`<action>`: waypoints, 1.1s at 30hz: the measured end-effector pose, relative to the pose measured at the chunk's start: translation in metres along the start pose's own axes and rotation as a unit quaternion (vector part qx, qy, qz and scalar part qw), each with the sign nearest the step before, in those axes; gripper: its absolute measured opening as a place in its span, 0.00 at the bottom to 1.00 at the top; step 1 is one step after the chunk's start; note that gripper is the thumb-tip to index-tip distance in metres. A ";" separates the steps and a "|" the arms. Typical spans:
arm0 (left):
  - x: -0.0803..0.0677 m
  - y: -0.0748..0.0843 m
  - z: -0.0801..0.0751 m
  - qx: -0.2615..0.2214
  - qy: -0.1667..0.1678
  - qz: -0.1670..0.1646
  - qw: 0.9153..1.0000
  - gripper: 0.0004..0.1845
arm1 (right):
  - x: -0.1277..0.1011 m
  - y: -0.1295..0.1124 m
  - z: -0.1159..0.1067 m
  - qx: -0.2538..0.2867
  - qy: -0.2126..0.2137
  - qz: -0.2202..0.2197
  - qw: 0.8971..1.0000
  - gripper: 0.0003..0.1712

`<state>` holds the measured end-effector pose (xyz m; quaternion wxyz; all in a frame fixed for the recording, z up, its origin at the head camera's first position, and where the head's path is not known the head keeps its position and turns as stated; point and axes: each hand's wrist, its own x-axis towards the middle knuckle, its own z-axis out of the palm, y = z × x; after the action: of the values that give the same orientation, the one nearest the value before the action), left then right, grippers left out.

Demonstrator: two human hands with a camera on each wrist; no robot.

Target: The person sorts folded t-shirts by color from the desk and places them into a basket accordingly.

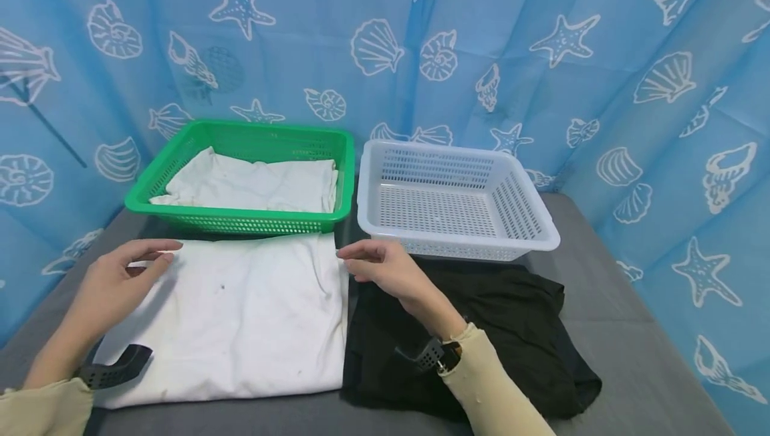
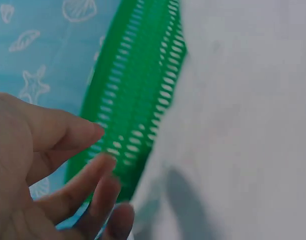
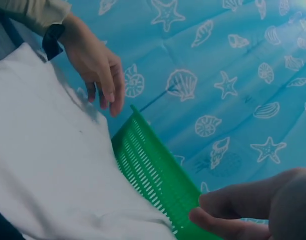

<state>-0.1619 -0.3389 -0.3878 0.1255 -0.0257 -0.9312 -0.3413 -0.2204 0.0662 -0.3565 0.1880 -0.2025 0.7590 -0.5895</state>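
A folded white cloth (image 1: 240,315) lies flat in front of me, a small dark spot on its upper part. By its upper left corner hovers my left hand (image 1: 123,282), thumb and fingers loosely bent with a gap between them. Nothing is between those fingers in the left wrist view, where the green basket (image 2: 138,90) shows behind them. My right hand (image 1: 391,272) is at the cloth's upper right corner, thumb and forefinger slightly parted beside the edge. In the right wrist view its fingertips (image 3: 217,197) overlap the basket and hold no cloth.
Another folded white cloth (image 1: 252,182) lies inside the green basket, behind the front cloth. To its right stands a white basket (image 1: 436,239) with nothing inside. Black fabric (image 1: 499,329) lies under my right forearm on the grey surface (image 1: 631,356). A blue shell-patterned curtain (image 1: 481,15) hangs behind.
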 end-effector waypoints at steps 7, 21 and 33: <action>-0.001 -0.028 0.001 0.019 -0.034 -0.019 0.999 0.33 | 0.004 0.011 0.006 -0.010 -0.006 0.031 0.999 0.21; -0.004 -0.034 0.001 -0.058 -0.094 -0.140 0.984 0.45 | 0.009 0.021 0.020 0.072 -0.019 0.049 0.996 0.21; -0.009 -0.037 -0.001 -0.003 -0.079 -0.131 0.988 0.46 | 0.010 0.024 0.023 0.075 -0.031 0.049 0.996 0.16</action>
<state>-0.1583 -0.3672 -0.4129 0.0053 0.0690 -0.9327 -0.3541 -0.2189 0.0475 -0.3853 0.2544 -0.1688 0.7155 -0.6284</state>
